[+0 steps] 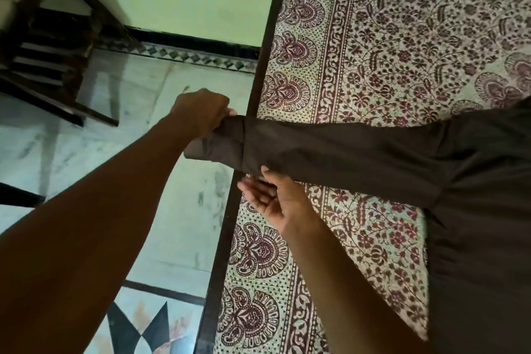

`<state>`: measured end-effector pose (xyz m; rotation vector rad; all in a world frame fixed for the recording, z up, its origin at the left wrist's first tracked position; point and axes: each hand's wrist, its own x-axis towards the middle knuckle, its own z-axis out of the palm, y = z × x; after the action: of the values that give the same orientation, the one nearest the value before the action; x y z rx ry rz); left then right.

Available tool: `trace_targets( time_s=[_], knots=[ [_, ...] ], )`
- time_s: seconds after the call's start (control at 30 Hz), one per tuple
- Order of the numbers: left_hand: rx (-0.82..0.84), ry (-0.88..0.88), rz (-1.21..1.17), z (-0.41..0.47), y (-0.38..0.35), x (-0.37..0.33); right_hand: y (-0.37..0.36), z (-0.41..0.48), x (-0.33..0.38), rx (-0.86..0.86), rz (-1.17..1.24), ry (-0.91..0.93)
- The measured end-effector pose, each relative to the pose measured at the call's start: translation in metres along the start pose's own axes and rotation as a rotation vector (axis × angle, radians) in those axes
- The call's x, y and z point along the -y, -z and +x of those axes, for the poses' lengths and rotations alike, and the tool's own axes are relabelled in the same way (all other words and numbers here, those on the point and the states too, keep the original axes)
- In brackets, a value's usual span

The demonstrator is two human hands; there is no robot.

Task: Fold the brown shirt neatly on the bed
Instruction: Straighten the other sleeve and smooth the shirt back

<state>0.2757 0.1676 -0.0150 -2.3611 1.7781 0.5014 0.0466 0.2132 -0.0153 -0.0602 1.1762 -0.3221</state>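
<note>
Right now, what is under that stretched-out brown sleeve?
The patterned bedsheet, then the bed's dark wooden edge; the cuff, gripped by the left hand, hangs over the floor. The right hand touches the sleeve's lower edge. Sheet directly beneath is hidden.

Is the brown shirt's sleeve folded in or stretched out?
Stretched out: the sleeve runs straight past the bed edge, and the left hand grips its cuff.

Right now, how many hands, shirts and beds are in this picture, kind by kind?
Hands: 2, the left hand gripping the sleeve end and the right hand open at the sleeve's lower edge
Shirts: 1, the brown shirt
Beds: 1, the bed with a printed cover
Total: 4
</note>
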Motion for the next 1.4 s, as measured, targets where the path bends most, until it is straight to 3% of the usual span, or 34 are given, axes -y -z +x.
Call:
trace_targets(
  time_s=[0.07, 0.1, 0.2, 0.23, 0.27, 0.37, 0.47, 0.63, 0.73, 0.77, 0.83, 0.9, 0.97, 1.17, 1.27, 1.33, 1.4],
  knots=[
    [-0.005, 0.005, 0.012, -0.004, -0.012, -0.002, 0.013, -0.008, 0.004, -0.160, -0.199, 0.141],
    [-0.023, 0.029, -0.003, -0.007, -0.017, -0.002, 0.022, -0.013, 0.010, -0.274, -0.320, 0.313],
    [-0.046, 0.091, 0.020, -0.010, -0.033, -0.007, 0.067, -0.018, 0.048, -0.627, -0.892, 1.075],
    [-0.060, 0.093, 0.030, -0.011, -0.037, -0.011, 0.086, -0.014, 0.063, -0.731, -1.108, 1.239],
    [-0.098, 0.095, 0.017, -0.012, -0.041, -0.016, 0.107, -0.006, 0.076, -0.860, -1.304, 1.289],
    [-0.297, 0.119, -0.135, -0.017, -0.051, -0.035, 0.152, 0.021, 0.103, -1.074, -1.607, 0.995],
    [-0.353, 0.093, -0.249, -0.022, -0.060, -0.050, 0.131, 0.041, 0.097, -0.929, -1.714, 0.818],
    [-0.097, 0.195, -0.550, -0.005, -0.071, -0.031, 0.049, 0.069, 0.037, -0.526, -1.989, 1.013],
    [-0.114, 0.241, -0.658, 0.000, -0.075, -0.020, 0.028, 0.068, 0.029, -0.203, -2.091, 1.249],
    [-0.176, 0.248, -0.693, -0.001, -0.076, -0.023, 0.030, 0.066, 0.033, -0.201, -2.072, 1.303],
    [-0.299, 0.220, -0.715, -0.010, -0.075, -0.036, 0.042, 0.063, 0.040, -0.480, -1.933, 1.272],
    [-0.301, 0.109, -0.655, -0.022, -0.078, -0.051, 0.063, 0.062, 0.046, -0.860, -1.708, 1.083],
    [-0.225, 0.051, -0.634, -0.029, -0.086, -0.058, 0.069, 0.065, 0.047, -0.984, -1.645, 0.924],
    [-0.246, 0.148, -0.738, -0.041, -0.109, -0.059, 0.024, 0.082, 0.036, -0.475, -2.017, 1.082],
    [-0.278, 0.158, -0.759, -0.046, -0.107, -0.066, 0.031, 0.072, 0.045, -0.215, -2.011, 1.237],
    [-0.250, 0.181, -0.800, -0.047, -0.106, -0.069, 0.052, 0.064, 0.055, -0.332, -1.922, 1.253],
    [-0.135, 0.321, -0.902, -0.048, -0.103, -0.072, 0.076, 0.060, 0.066, -0.524, -1.907, 1.155]
  ],
)
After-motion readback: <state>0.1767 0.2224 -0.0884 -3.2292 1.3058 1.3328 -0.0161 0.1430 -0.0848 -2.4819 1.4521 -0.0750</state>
